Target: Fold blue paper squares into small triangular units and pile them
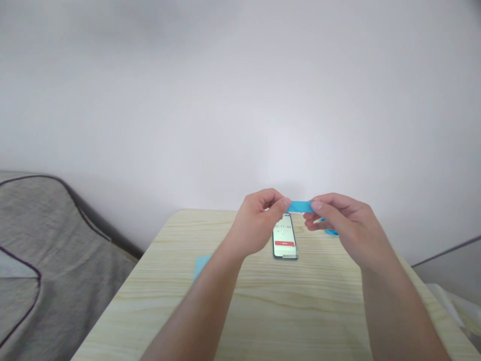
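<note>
A narrow blue strip of folded paper is stretched level between my two hands, above the far part of the table. My left hand pinches its left end between thumb and fingers. At the other end, my right hand grips the strip with thumb and index finger, its lower fingers curled loosely beneath. Behind the right hand's fingers a blue piece lies on the table, mostly hidden. Below and between the hands rests a phone with a timer on its lit screen.
A light blue sheet of paper lies on the wooden table, partly covered by my left forearm. The white wall rises right behind the table. Grey cushioned furniture with dark piping stands at the left.
</note>
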